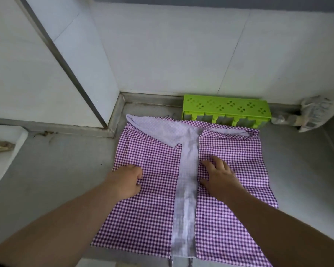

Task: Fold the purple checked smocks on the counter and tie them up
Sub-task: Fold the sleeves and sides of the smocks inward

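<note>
A purple checked smock lies spread flat on a grey table, seen from above by the person working on it. Its two side panels are folded inward so they nearly meet, leaving a pale lilac strip of the reverse side running down the middle from the far edge to the near edge. At the far end, more of the pale lining shows where the fabric is turned over.

Both bare forearms reach in from the bottom of the view. The left hand rests on the left folded panel, about halfway up the cloth; its fingers are curled under at the knuckles, and whether they pinch any fabric cannot be told. The right hand lies palm down on the right folded panel, just beside the pale centre strip, with fingers spread and fairly straight, pressing the cloth flat and holding nothing.

Behind the smock, against the white tiled wall, stands a bright green plastic rack with cut-out holes, touching or just beyond the fabric's far edge. A crumpled clear plastic bag sits at the far right. A white block shows at the left edge.
</note>
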The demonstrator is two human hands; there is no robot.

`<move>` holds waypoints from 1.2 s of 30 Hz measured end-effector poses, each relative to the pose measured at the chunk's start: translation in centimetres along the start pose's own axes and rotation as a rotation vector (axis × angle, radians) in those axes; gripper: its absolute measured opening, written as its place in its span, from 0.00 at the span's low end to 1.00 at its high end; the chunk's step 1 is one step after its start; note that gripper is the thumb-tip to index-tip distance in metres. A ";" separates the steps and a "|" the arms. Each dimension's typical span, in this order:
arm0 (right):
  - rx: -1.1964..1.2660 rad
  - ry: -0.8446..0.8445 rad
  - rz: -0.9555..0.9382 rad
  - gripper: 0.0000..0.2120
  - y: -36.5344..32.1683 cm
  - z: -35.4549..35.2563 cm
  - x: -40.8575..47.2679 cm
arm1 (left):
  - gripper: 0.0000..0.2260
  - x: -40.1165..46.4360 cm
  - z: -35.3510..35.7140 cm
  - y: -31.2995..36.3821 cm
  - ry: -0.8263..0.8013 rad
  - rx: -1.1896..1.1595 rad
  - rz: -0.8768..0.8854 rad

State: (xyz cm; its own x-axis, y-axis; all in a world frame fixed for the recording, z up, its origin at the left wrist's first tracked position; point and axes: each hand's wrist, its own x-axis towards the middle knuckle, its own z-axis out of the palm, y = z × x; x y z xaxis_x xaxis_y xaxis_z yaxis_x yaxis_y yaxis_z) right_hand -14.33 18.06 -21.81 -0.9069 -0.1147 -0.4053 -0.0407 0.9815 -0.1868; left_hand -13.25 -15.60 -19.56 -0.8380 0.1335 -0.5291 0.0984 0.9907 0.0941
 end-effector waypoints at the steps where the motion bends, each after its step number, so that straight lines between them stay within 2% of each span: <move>1: -0.032 0.024 0.019 0.36 -0.3 0.0 -0.1 | 0.16 -0.1 0.3 0.2 0.025 0.001 -0.025; 3: -0.062 0.111 -0.014 0.33 -1.0 0.2 -1.2 | 0.22 -0.6 0.8 0.5 0.090 0.029 -0.004; 6: -0.060 0.194 -0.211 0.22 -2.2 0.6 -3.5 | 0.25 -1.8 1.3 0.3 0.123 0.027 0.093; 9: -0.154 0.113 -0.302 0.17 -2.7 1.6 -6.5 | 0.24 -4.3 1.9 -0.2 0.095 0.148 0.248; 11: -0.181 0.027 -0.292 0.19 -2.4 2.2 -8.4 | 0.27 -5.9 2.5 -0.2 0.000 0.214 0.275; 15: -0.191 -0.003 -0.196 0.34 -1.6 3.1 -12.3 | 0.46 -8.4 4.3 0.2 -0.254 0.224 0.059; 18: -0.205 -0.045 -0.087 0.45 -0.9 4.6 -15.0 | 0.52 -9.6 5.5 0.3 -0.277 0.229 -0.034; 20: -0.149 -0.090 -0.034 0.48 -0.3 5.8 -16.2 | 0.54 -10.3 6.0 0.4 -0.253 0.221 -0.046; 24: -0.094 -0.100 -0.022 0.51 0.2 6.7 -16.0 | 0.51 -11.6 6.7 0.8 -0.139 0.192 0.091; 26: -0.095 -0.120 -0.012 0.54 0.0 6.9 -15.7 | 0.49 -12.2 7.4 0.8 -0.157 0.224 0.145; 31: -0.108 -0.172 0.009 0.59 -0.3 7.2 -16.3 | 0.37 -12.1 9.2 2.0 -0.269 0.320 0.056; 36: -0.105 -0.189 0.017 0.61 -0.4 7.1 -15.9 | 0.43 -12.2 9.9 3.4 -0.257 0.388 -0.015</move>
State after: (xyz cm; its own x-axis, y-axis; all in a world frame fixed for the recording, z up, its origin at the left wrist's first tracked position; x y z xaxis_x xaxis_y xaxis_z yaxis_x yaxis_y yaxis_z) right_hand 3.09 18.37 -21.62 -0.8135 -0.1154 -0.5700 -0.0786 0.9929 -0.0889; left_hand 2.61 -13.55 -21.14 -0.6857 0.0733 -0.7242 0.3223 0.9226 -0.2118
